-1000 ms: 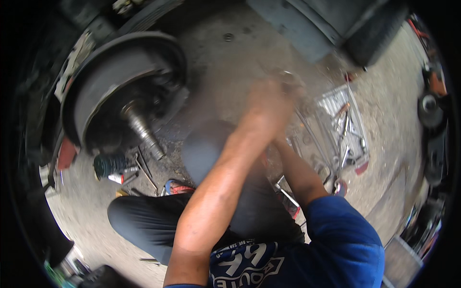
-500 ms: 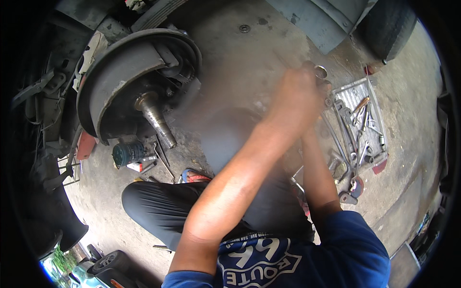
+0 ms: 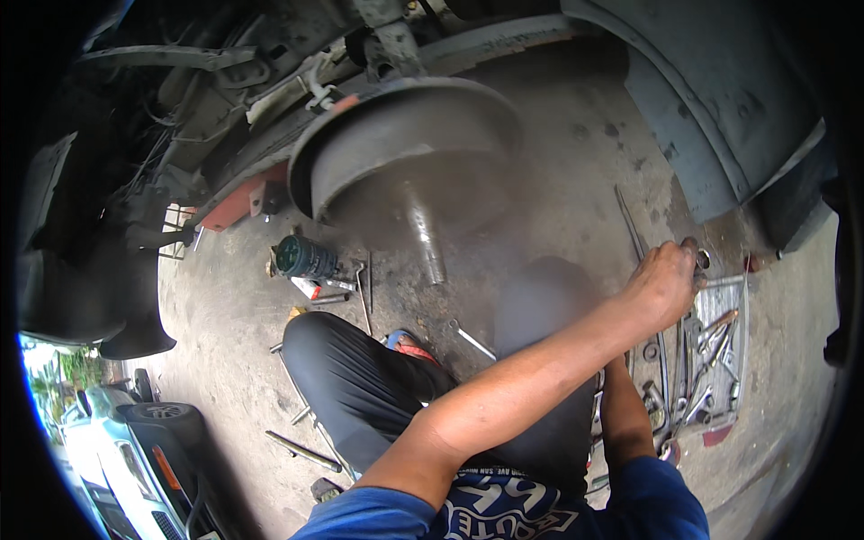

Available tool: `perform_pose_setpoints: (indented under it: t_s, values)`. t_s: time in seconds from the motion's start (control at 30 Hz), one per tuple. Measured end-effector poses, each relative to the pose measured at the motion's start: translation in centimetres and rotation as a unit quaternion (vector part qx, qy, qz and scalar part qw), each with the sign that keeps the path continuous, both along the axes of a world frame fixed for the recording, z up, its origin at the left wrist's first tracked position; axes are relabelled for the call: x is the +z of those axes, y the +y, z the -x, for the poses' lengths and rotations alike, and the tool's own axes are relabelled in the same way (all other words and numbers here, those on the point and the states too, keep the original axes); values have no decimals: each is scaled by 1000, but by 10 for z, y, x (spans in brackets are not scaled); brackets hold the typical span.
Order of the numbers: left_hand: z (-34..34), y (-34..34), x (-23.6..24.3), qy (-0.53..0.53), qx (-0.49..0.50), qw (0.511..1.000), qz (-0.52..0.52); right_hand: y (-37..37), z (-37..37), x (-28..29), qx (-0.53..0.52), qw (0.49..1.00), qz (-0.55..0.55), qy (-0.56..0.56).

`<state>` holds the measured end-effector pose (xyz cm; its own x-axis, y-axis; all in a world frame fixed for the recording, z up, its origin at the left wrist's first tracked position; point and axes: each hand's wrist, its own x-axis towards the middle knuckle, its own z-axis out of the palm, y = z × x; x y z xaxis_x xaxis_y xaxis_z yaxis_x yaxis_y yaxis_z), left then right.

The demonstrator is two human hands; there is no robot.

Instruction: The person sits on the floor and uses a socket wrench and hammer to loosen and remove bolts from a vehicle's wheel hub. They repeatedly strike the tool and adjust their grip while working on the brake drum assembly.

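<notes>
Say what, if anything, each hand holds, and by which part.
The left hand holds a metal piece, round end sticking out; the gripped part is hidden. The right hand is hidden behind the left forearm, so its hold cannot be told.

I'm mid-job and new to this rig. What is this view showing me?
No robot: these are a person's bare arms, seen by a fisheye camera on their head, which bends straight edges. The left hand is over at the right, with a round metal part beside it; whether that is gripped is unclear. The right hand is hidden. On the floor lie a tray with metal tools and a dark green container; ahead is a drum-like wheel assembly with a metal spindle.
</notes>
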<state>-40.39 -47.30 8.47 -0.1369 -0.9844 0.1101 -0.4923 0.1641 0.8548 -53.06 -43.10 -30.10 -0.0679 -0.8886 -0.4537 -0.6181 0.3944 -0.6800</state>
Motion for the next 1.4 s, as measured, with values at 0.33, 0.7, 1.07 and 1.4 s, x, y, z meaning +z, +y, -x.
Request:
perform_pose_setpoints:
  t_s: [0.33,0.7,1.07,1.4]
  values:
    - [5,5,0,39,-21,999,-15,45,23,11,47,992,-116,-15]
    - [20,0,-20,-4,-24,1000,9,-23,20,50,65,991,62,94]
    - [-35,-12,14,201,205,958,14,8,85,202,139,953,222,154]
    - [-84,49,-35,484,119,845,-192,15,83,555,264,698,481,460]
